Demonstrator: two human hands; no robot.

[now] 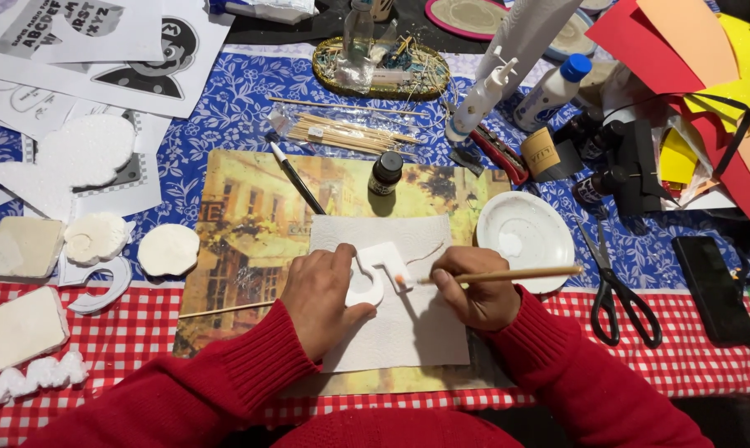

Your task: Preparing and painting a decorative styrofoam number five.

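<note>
My left hand (325,294) presses down on a white foam cut-out shape (381,267) that lies on a white paper towel (408,323). My right hand (473,290) grips a wooden-handled paintbrush (516,273), its tip touching the right edge of the foam shape. Both arms wear red knitted sleeves. The towel rests on a placemat printed with a yellow street picture (242,224).
A white plate with white paint (524,236) sits right of the towel, black scissors (619,290) and a dark phone (715,290) beyond it. A small black-capped bottle (385,172), a black pen (296,178), wooden sticks (350,133) and glue bottles (549,91) lie behind. White foam pieces (97,241) are at the left.
</note>
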